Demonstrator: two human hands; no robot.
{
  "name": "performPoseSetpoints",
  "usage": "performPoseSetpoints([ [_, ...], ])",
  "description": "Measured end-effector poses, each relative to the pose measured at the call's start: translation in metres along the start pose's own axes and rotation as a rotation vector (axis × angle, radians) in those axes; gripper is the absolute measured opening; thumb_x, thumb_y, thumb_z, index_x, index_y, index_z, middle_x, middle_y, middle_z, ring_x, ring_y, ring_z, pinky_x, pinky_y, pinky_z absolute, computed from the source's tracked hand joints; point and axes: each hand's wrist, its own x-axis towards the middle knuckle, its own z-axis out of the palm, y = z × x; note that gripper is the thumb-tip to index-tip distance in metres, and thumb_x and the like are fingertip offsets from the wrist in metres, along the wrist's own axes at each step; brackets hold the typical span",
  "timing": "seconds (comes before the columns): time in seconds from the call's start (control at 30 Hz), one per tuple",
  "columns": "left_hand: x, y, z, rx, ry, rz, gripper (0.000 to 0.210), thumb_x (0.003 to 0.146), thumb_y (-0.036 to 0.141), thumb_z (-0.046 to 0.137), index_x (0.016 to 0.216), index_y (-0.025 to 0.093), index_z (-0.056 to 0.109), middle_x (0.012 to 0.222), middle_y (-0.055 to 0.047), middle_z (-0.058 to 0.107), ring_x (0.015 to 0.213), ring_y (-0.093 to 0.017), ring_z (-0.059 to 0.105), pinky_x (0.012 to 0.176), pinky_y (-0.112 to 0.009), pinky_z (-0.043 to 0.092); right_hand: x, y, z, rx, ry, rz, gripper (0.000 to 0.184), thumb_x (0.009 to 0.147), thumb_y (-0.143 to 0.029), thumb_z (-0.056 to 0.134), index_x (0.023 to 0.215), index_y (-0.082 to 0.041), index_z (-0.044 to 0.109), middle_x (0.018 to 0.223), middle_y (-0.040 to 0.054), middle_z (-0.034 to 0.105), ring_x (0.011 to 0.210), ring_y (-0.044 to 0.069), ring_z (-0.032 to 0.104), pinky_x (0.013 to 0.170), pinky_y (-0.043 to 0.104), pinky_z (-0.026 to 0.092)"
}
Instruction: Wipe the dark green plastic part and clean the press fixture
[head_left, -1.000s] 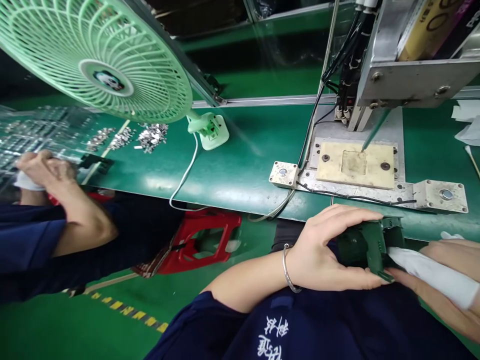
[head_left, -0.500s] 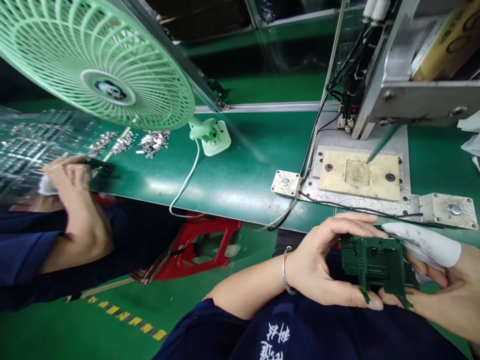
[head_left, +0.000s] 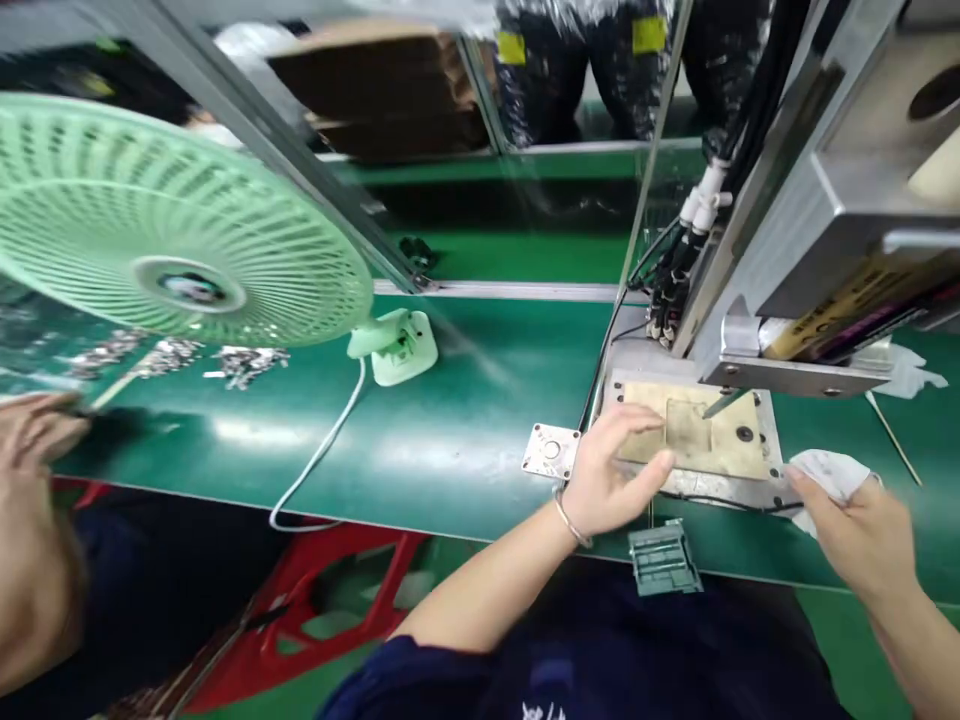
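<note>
My left hand hovers over the front edge of a beige fixture plate, fingers loosely curled and apart, holding nothing. A small green plastic part lies just below it at the table's near edge, free of both hands. My right hand reaches to the right end of the fixture's metal base. Its fingertips are under a white covering, so what they touch is hidden. A silver bracelet sits on my left wrist.
A metal press head with black cables hangs over the plate. A square metal button box sits left of the fixture. A green fan stands at the left, its white cord trailing forward. A co-worker's hand is at far left by small metal pieces.
Both hands have let go of the green part, which now lies at the table edge. The hands moved up toward the fixture. The view tilted upward.
</note>
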Motion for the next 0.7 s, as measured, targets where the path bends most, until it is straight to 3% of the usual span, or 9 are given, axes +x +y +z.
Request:
performPoseSetpoints([
  [0.03, -0.017, 0.002, 0.005, 0.053, 0.047, -0.011, 0.019, 0.088, 0.027, 0.066, 0.104, 0.016, 0.064, 0.096, -0.009, 0.066, 0.09, -0.02, 0.064, 0.079, -0.033, 0.054, -0.008, -0.008, 0.001, -0.055, 0.043, -0.086, 0.024, 0.091, -0.041, 0.064, 0.091, -0.018, 0.072, 0.076, 0.006, 0.073, 0.064, 0.024, 0.071, 0.05, 0.028, 0.056],
  [0.1, -0.051, 0.008, 0.009, 0.129, 0.089, -0.078, 0.018, 0.089, 0.026, 0.062, 0.104, 0.016, 0.064, 0.091, -0.008, 0.063, 0.083, -0.018, 0.061, 0.07, -0.029, 0.052, -0.027, -0.028, 0.002, -0.064, -0.017, -0.256, 0.014, 0.092, -0.031, 0.066, 0.097, -0.018, 0.068, 0.077, 0.0053, 0.071, 0.061, 0.02, 0.068, 0.054, 0.027, 0.054],
  [0.17, -0.074, 0.013, 0.007, 0.173, 0.108, -0.214, 0.017, 0.093, 0.027, 0.056, 0.103, 0.016, 0.065, 0.09, -0.007, 0.062, 0.08, -0.017, 0.06, 0.067, -0.028, 0.049, -0.04, -0.046, 0.001, 0.034, -0.145, -0.408, 0.02, 0.09, -0.026, 0.07, 0.107, -0.017, 0.063, 0.078, 0.004, 0.068, 0.058, 0.016, 0.065, 0.058, 0.027, 0.053],
  [0.27, -0.084, 0.016, 0.007, 0.16, 0.098, -0.357, 0.021, 0.097, 0.029, 0.051, 0.099, 0.015, 0.066, 0.089, -0.008, 0.063, 0.077, -0.017, 0.058, 0.069, -0.03, 0.048, -0.039, -0.065, 0.003, 0.133, -0.395, -0.57, 0.034, 0.098, -0.034, 0.061, 0.12, -0.009, 0.057, 0.081, 0.0063, 0.065, 0.062, 0.016, 0.063, 0.061, 0.03, 0.053],
  [0.33, -0.081, 0.016, 0.011, 0.132, 0.067, -0.419, 0.025, 0.097, 0.033, 0.051, 0.089, 0.015, 0.066, 0.079, -0.006, 0.061, 0.067, -0.015, 0.053, 0.064, -0.029, 0.045, -0.029, -0.075, 0.01, 0.095, -0.518, -0.704, 0.03, 0.103, -0.033, 0.047, 0.112, -0.007, 0.06, 0.082, 0.0087, 0.064, 0.061, 0.018, 0.06, 0.056, 0.032, 0.049],
  [0.43, -0.075, 0.017, 0.02, 0.165, 0.053, -0.538, 0.032, 0.097, 0.035, 0.053, 0.073, 0.016, 0.061, 0.066, -0.002, 0.052, 0.059, -0.012, 0.045, 0.057, -0.027, 0.039, -0.022, -0.086, 0.022, 0.099, -0.606, -0.878, 0.032, 0.098, -0.011, 0.034, 0.082, -0.014, 0.061, 0.067, 0.0037, 0.055, 0.052, 0.017, 0.049, 0.049, 0.032, 0.041],
  [0.57, -0.074, 0.021, 0.029, 0.199, 0.009, -0.677, 0.031, 0.095, 0.036, 0.055, 0.072, 0.016, 0.061, 0.067, -0.001, 0.053, 0.058, -0.012, 0.046, 0.058, -0.027, 0.039, -0.031, -0.086, 0.037, 0.247, -0.528, -1.016, 0.038, 0.086, 0.0, 0.033, 0.059, -0.019, 0.052, 0.061, 0.004, 0.049, 0.051, 0.017, 0.039, 0.049, 0.034, 0.033],
  [0.7, -0.07, 0.02, 0.028, 0.212, -0.033, -0.684, 0.031, 0.094, 0.038, 0.056, 0.074, 0.017, 0.066, 0.07, -0.003, 0.058, 0.067, -0.015, 0.054, 0.069, -0.03, 0.045, -0.034, -0.074, 0.042, 0.306, -0.384, -1.063, 0.04, 0.086, 0.002, 0.04, 0.052, -0.019, 0.044, 0.059, 0.0037, 0.048, 0.052, 0.016, 0.038, 0.049, 0.033, 0.027],
])
